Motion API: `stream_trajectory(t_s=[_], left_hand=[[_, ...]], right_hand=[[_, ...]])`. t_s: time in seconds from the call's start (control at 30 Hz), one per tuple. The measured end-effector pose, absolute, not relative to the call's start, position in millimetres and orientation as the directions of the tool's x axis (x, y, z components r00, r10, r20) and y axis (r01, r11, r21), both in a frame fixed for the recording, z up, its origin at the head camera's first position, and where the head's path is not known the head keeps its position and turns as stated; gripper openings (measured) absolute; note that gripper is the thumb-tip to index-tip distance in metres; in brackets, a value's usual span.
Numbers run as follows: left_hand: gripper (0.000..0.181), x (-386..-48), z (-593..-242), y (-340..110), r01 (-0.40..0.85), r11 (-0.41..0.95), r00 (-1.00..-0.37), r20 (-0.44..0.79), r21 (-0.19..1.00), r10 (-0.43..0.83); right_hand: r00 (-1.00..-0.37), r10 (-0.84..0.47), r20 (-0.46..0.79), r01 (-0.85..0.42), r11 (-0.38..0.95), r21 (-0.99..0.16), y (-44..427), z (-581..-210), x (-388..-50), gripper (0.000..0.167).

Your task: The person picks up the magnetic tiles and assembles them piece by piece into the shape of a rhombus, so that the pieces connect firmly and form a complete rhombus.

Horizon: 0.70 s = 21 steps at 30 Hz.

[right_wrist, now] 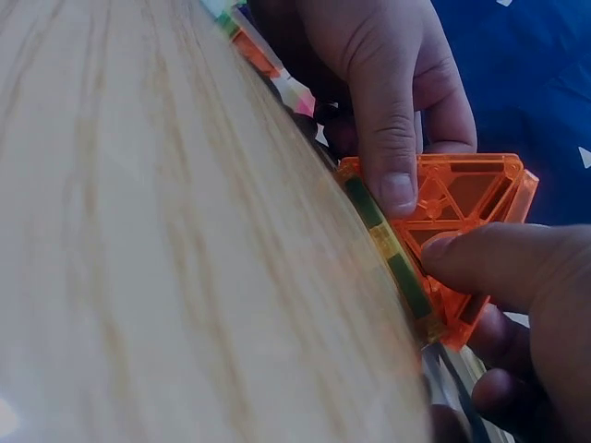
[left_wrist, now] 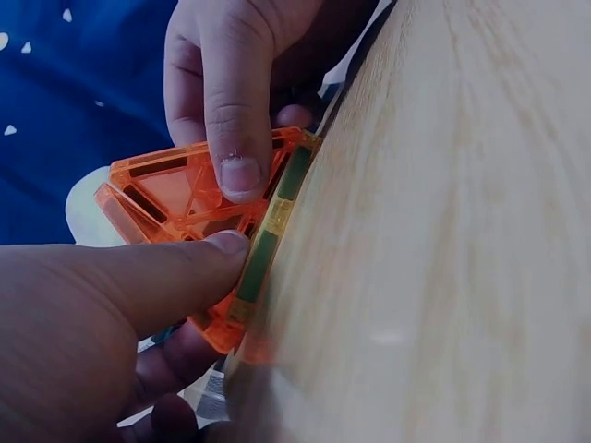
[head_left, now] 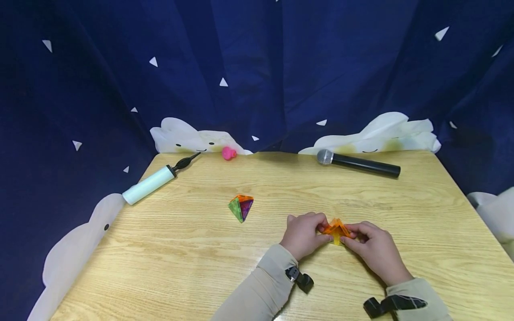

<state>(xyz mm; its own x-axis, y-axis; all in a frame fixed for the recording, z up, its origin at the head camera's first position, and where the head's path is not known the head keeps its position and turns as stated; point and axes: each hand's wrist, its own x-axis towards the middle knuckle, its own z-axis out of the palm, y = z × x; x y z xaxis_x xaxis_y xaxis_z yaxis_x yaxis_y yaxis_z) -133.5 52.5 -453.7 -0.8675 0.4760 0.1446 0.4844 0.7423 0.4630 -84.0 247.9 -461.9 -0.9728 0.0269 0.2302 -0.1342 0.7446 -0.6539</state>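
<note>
Orange translucent triangular magnetic tiles (head_left: 336, 222) lean together in a peaked shape on the table, with a yellow tile (head_left: 336, 239) at their base. From the left side, my left hand (head_left: 304, 235) pinches the orange tiles between thumb and fingers. My right hand (head_left: 376, 250) grips the opposite side the same way. In the left wrist view both thumbs press on the orange tiles (left_wrist: 152, 189), close above the yellow tile's edge (left_wrist: 278, 217), which lies along the tabletop. The right wrist view shows the same orange tiles (right_wrist: 471, 189) between the two hands; most fingertips behind them are hidden.
A small pyramid of green, purple and orange tiles (head_left: 241, 207) sits left of the hands. Farther back are a pale blue hand pump (head_left: 149, 184), a pink object (head_left: 229, 153) and a black microphone (head_left: 363, 164). A dark blue curtain (head_left: 257, 67) hangs behind the wooden table (head_left: 172, 263).
</note>
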Motion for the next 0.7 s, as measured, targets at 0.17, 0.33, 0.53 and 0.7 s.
stream_trajectory(t_s=[0.17,0.33,0.53,0.7], left_hand=[[0.025,-133.0,-453.6,53.1,0.487,0.747,-0.865,0.134,0.452,0.483],[0.025,-132.7,-453.7,53.3,0.484,0.743,-0.866,0.129,0.462,0.483],[0.019,-133.5,-453.6,52.3,0.476,0.734,-0.868,0.123,0.485,0.481],[0.02,-134.2,-452.6,52.0,0.473,0.737,-0.868,0.114,0.483,0.483]], right_hand=[[-0.969,0.029,0.246,-0.145,0.738,-0.659,246.9,-462.1,-84.0,0.028],[-0.971,0.027,0.239,-0.141,0.741,-0.657,247.2,-463.1,-83.6,0.029],[-0.975,0.002,0.221,-0.146,0.744,-0.652,249.8,-464.2,-84.6,0.042],[-0.979,-0.045,0.198,-0.167,0.732,-0.661,252.3,-464.5,-85.3,0.071]])
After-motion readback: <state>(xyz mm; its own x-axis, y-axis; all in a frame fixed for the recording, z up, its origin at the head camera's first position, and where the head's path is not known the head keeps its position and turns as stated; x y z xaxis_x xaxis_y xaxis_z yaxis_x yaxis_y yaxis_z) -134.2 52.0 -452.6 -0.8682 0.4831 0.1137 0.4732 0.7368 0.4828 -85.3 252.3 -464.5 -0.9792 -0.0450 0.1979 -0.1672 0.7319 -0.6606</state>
